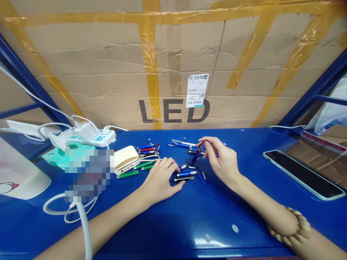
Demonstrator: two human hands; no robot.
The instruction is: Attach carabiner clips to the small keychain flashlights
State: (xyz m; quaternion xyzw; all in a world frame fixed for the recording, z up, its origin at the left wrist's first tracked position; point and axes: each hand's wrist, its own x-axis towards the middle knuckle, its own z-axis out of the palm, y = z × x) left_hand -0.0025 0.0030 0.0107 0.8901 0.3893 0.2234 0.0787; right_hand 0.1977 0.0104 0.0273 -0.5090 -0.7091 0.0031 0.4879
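Note:
My right hand (221, 160) is closed in a pinch on a small purple keychain flashlight (195, 157), which hangs tilted from thumb and fingertips just above the table. Behind it lies a blue keychain flashlight (184, 144) with a clip, partly overlapped by others. On the table rests my left hand (159, 178), with thumb and forefinger apart beside the ends of a blue flashlight (187, 174) and a black one (185, 178). A blue carabiner clip (202, 176) lies at their right end. Whether the left fingertips press on them is hard to see.
Left of my hands are a cream power bank (126, 160), green tubes (128, 174) and more small flashlights. A power strip (105, 137) with cables stands behind a blurred patch. At right lies a phone (300, 173). A large cardboard box (114, 72) walls the back.

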